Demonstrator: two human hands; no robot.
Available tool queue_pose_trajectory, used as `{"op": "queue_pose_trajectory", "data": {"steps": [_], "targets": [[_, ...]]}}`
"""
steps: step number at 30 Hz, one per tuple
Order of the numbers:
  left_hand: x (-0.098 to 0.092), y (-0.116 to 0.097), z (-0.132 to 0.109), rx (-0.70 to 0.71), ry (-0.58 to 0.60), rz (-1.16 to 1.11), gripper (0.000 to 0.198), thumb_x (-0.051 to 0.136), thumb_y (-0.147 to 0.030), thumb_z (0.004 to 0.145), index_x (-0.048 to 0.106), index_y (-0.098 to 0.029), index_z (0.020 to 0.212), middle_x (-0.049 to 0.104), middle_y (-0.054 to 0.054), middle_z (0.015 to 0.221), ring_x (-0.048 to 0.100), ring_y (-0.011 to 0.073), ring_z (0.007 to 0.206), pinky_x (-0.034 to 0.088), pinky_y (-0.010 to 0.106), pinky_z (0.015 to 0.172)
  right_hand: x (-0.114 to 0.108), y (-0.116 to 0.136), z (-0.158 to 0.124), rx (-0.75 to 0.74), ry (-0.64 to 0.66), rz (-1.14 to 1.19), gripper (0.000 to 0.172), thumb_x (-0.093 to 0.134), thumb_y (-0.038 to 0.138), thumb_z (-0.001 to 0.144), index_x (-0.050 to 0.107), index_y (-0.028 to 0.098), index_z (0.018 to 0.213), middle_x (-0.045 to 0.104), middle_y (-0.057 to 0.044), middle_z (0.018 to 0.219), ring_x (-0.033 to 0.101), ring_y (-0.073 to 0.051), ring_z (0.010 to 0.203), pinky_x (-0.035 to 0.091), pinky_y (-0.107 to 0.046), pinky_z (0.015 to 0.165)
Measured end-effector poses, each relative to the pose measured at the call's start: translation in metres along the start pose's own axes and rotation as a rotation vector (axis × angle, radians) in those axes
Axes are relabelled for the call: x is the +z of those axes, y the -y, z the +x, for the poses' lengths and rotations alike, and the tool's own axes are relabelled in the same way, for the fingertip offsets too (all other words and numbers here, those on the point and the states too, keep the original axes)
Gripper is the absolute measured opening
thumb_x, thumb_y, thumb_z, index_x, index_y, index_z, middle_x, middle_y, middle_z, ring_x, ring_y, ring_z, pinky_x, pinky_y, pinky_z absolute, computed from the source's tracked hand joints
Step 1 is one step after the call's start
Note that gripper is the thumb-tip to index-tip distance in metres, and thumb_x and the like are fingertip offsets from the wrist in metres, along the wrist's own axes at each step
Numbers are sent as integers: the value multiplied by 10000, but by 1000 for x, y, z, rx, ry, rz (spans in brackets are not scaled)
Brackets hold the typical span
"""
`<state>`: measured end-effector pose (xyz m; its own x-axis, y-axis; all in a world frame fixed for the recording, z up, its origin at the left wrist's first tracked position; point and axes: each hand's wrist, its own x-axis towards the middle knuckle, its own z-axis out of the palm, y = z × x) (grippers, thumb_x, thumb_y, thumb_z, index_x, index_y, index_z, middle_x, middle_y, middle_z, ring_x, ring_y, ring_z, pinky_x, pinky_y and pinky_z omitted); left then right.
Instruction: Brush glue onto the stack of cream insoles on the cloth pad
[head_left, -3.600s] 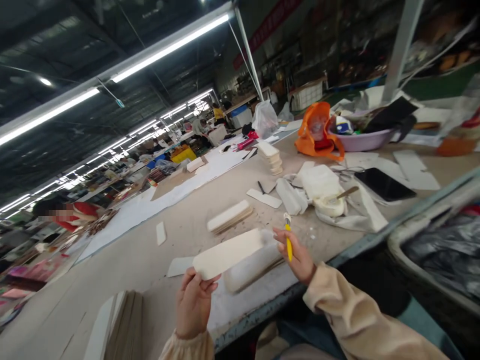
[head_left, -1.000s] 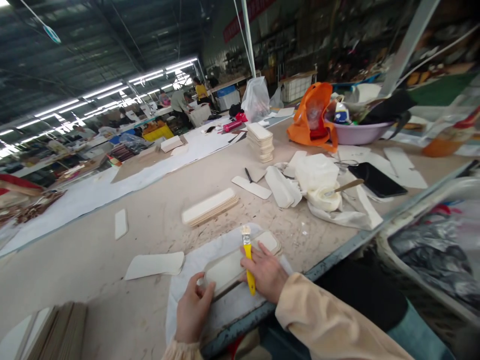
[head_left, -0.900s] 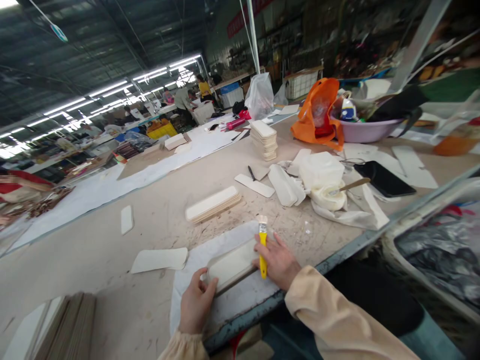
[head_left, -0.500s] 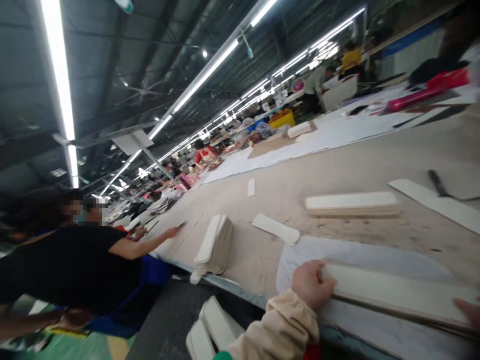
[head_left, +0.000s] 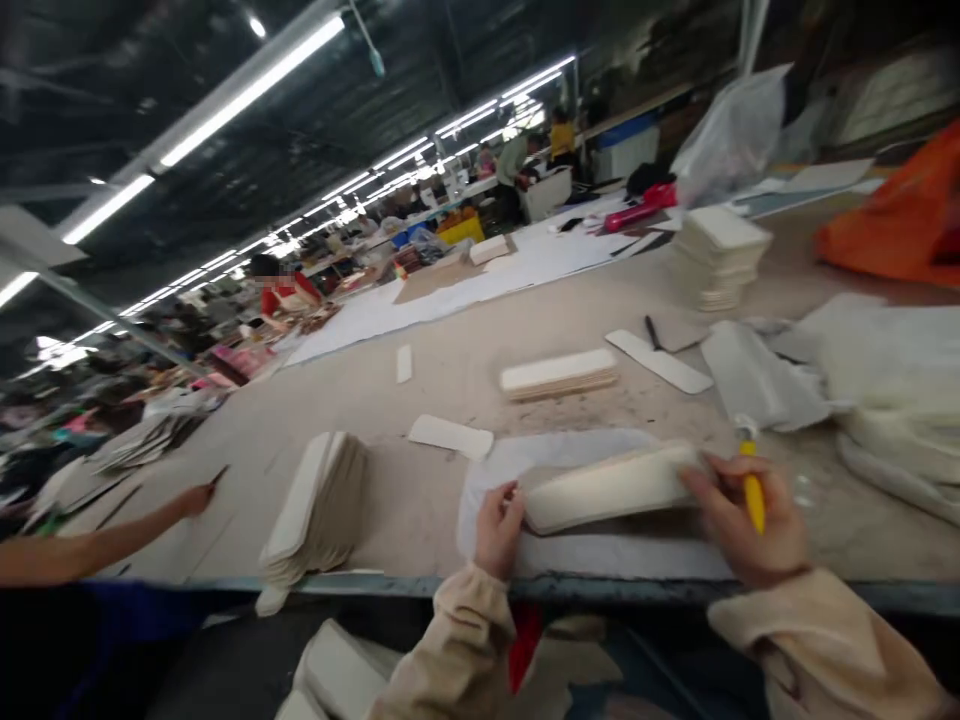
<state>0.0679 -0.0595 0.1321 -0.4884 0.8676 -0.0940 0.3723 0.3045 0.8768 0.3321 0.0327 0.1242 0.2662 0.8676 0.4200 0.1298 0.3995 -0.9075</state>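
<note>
A long cream strip [head_left: 615,490] with rounded corners is held between my hands, slightly bowed and tilted. My left hand [head_left: 499,525] pinches its left end between thumb and fingers. My right hand [head_left: 757,520] grips the other end and also carries a yellow-handled tool [head_left: 754,490], whose working end I cannot make out. Under the strip lies a white sheet [head_left: 480,490] at the table's front edge. Just beyond it is a single cream piece [head_left: 450,437], and farther back a low stack of strips [head_left: 559,375].
A tall stack of cream strips [head_left: 315,500] overhangs the front edge on the left. At right are crumpled white material [head_left: 892,370], another stack [head_left: 724,250] and an orange bag [head_left: 900,220]. A co-worker's arm [head_left: 105,535] reaches over the table [head_left: 360,400] from the left.
The view has swung right, bringing my right hand and the yellow-handled tool fully into sight. The strip's right end is now raised and bent. My left hand stays at its left end.
</note>
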Motion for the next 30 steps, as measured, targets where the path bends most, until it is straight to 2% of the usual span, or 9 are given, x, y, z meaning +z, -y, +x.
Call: {"op": "queue_pose_trajectory", "data": {"steps": [3,8,11,16,22,25,27,30], "targets": [[-7,-2,-2,-15,13,-112,561,398,-575,867,640,-136,1118,662,103,1022,603,178,803,486,266,628,6,9,1,114,-77,177,452,798,457,632,454,239,828,637,-17,794,672,-215,775,554,-346,696],[-12,-15,-17,29,-10,-179,539,447,-599,863,661,-168,1104,679,95,1100,607,214,971,495,290,749,6,26,4,178,-92,387,449,805,335,629,435,251,867,615,20,793,663,-191,834,545,-368,799],[-5,-18,-25,-2,2,-291,537,542,-582,829,620,-177,1172,663,101,1170,594,237,1068,489,318,837,4,31,8,240,-116,457,464,801,312,621,413,256,868,570,48,733,654,-182,752,546,-348,716],[8,-25,-36,-200,54,-570,669,653,-574,757,507,-200,1292,595,136,1282,565,262,1162,493,342,881,2,39,13,339,-131,555,454,791,263,623,398,261,850,440,93,597,584,-142,580,496,-269,567],[11,-42,-34,-350,195,-725,675,656,-569,764,473,-214,1308,577,152,1302,625,272,1078,544,340,789,-1,50,14,410,-129,749,453,811,202,609,421,259,834,530,85,644,561,-101,562,473,-212,520],[13,-47,-32,-425,309,-834,643,655,-540,777,497,-167,1275,644,160,1189,671,256,975,563,338,759,-3,48,13,431,-121,795,454,820,181,607,444,265,847,557,76,661,567,-108,576,465,-214,512],[16,-48,-32,-413,315,-861,570,691,-467,776,536,-166,1234,674,132,1134,689,213,893,575,306,727,-4,46,13,400,-125,768,442,820,180,615,445,259,834,538,77,651,553,-107,584,455,-217,522],[18,-49,-33,-388,260,-829,470,747,-344,750,600,-168,1160,691,98,1113,694,175,829,584,247,634,-6,41,13,275,-113,635,411,811,185,643,440,244,809,491,77,637,513,-100,604,432,-221,560]]}}
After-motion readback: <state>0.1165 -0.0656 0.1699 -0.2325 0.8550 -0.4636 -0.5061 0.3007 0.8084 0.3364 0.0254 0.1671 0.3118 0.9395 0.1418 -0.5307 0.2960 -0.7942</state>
